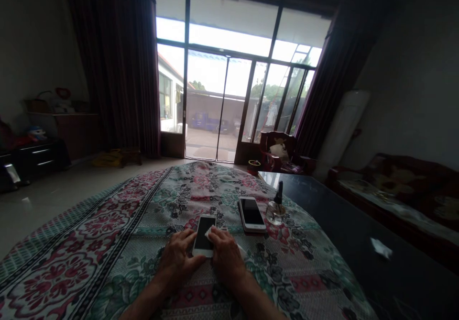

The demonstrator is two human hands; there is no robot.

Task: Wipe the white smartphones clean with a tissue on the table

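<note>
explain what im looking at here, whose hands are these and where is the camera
There is no machine here. These are a person's two bare hands, filmed by a single camera worn on the head and aimed forward and down. That is why the arms come in from the bottom edge and the room looks bent.

The left hand has its grip on the side and bottom of a white phone with a dark screen, which lies on a flowered cloth. The right hand presses a small white piece against the phone's screen; I cannot tell whether it is tissue or fabric.

Further back on the cloth lie a second phone and a small glass bottle with a dark top. To the right is a dark table with a white scrap on it.
</note>
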